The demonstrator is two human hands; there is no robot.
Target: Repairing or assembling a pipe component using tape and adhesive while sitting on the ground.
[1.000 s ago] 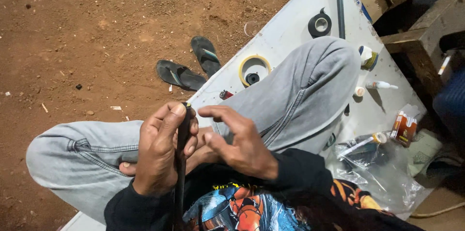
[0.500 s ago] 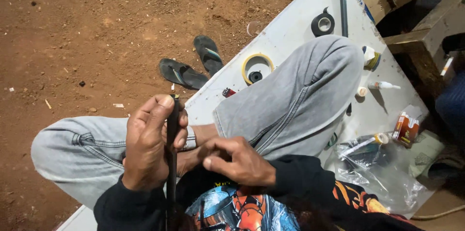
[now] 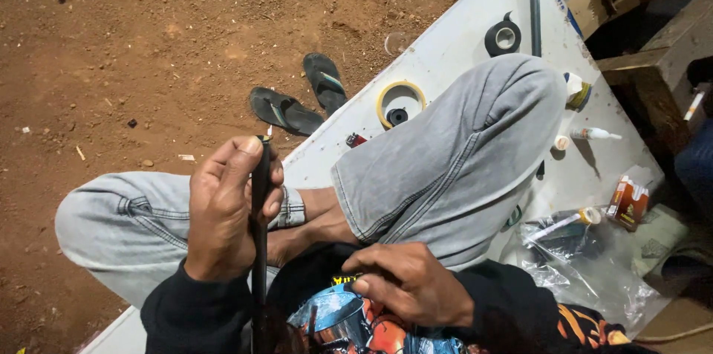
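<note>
I sit cross-legged in grey jeans on a white board (image 3: 453, 49). My left hand (image 3: 226, 205) is closed around a thin black rod (image 3: 260, 250) that stands upright, its tip poking out above my fingers. Low against my body, my right hand (image 3: 412, 283) has its fingers curled at the rod's lower part, just above a colourful printed item (image 3: 356, 324) in my lap. Whether it grips the rod there is hidden.
On the board lie a yellow tape roll (image 3: 399, 101), a black tape roll (image 3: 503, 37), a small white tube (image 3: 594, 133), an orange packet (image 3: 626, 202) and a clear plastic bag (image 3: 587, 265). Two dark flip-flops (image 3: 297, 98) rest on red dirt. Wooden pieces and cardboard stand at right.
My right hand has slid down from beside my left hand to my lap. My left hand has stayed closed on the upright rod.
</note>
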